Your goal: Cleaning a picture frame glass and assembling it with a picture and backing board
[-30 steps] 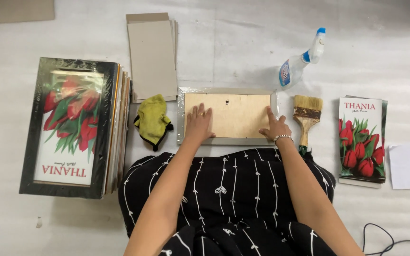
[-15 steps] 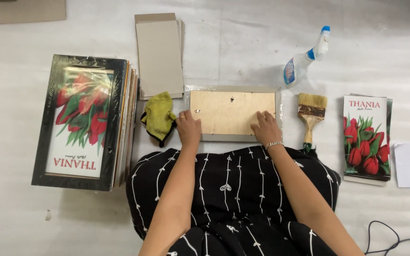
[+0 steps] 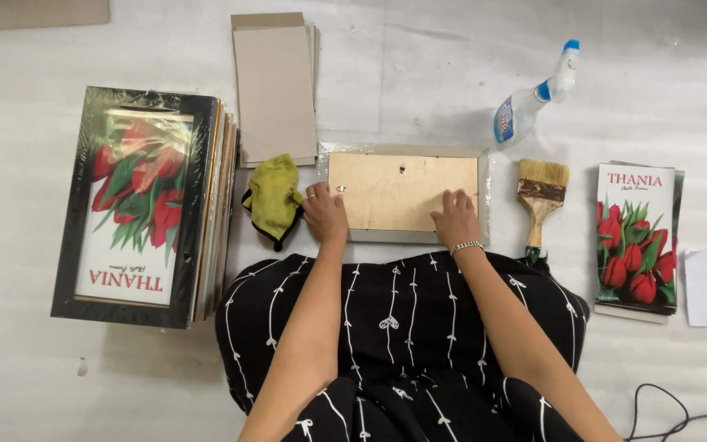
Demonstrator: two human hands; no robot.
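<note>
The picture frame [image 3: 403, 194] lies face down on the white floor [image 3: 656, 106] just in front of the person's lap, its plywood backing board uppermost and a strip of clear wrap showing around its pale rim. The left hand [image 3: 325, 214] rests on the near left corner of the board, fingers [image 3: 312, 196] bent and pressing flat, holding nothing; the right hand [image 3: 454, 217] lies on the near right part, fingers spread and flat on the wood, also gripping nothing. Judging from this, the back is already seated in the frame and is being pressed or fastened down, so the piece looks close to finished but has yet to be turned over or set aside. To the left stands a stack of wrapped frames [image 3: 153, 205] with a red tulip print on top, which look like completed pieces. Far from the person lie grey cardboard sheets [image 3: 276, 86], and a yellow cloth [image 3: 273, 199] sits just beside the left hand, touching the frame's left edge. To the right are a spray bottle [image 3: 529, 102], a wide paintbrush [image 3: 540, 200] just beside the frame, and a pile of loose tulip prints [image 3: 636, 237], suggesting more frames remain to be filled. Nothing lies on the board itself; only the cloth and brush crowd its sides.
</note>
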